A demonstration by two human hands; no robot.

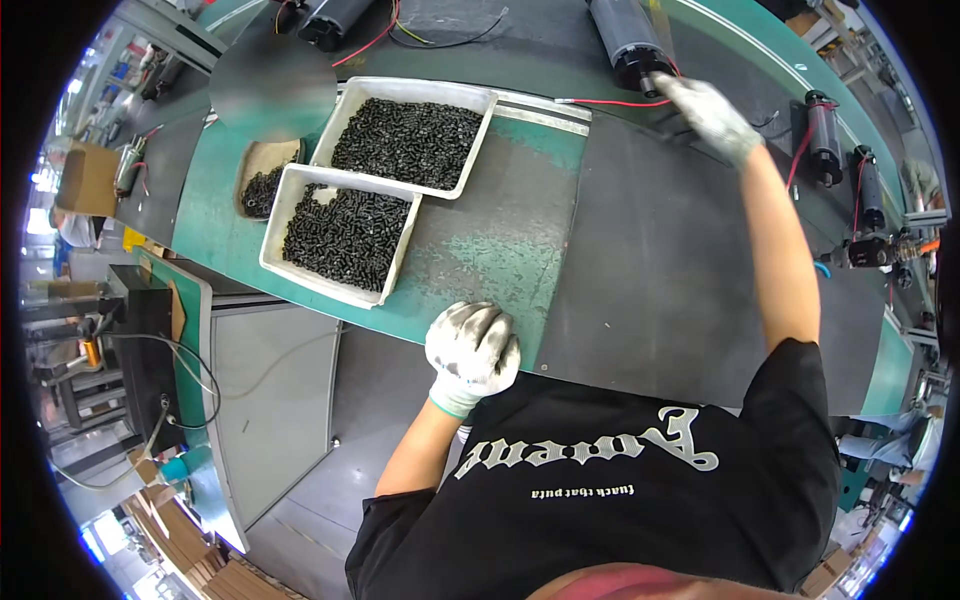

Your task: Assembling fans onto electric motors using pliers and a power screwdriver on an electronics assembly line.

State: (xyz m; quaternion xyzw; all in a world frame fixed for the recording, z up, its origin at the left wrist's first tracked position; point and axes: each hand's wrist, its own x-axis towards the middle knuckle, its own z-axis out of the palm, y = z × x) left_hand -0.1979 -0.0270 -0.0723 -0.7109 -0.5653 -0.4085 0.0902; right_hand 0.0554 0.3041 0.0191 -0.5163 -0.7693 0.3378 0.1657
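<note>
My right hand (pixel 712 115), in a white glove, reaches far across the bench. Its fingers close at the shaft end of a grey cylindrical motor (pixel 628 42) with a black end cap. A red wire (pixel 615 102) runs out beside that motor. My left hand (pixel 472 346), in a white glove with dark-stained fingers, rests at the bench's near edge. The fingers are curled in, and whatever they may hold is hidden. Forward and left of it stand two white trays, the nearer tray (pixel 272 245) and the farther tray (pixel 484 130), both filled with small black parts (pixel 408 140).
A small brown tray (pixel 262 152) with black parts sits left of the white trays. Other motors lie at the right, including one motor (pixel 824 140), and another motor (pixel 335 15) at the far left. A grey panel (pixel 270 400) stands below the bench's left side.
</note>
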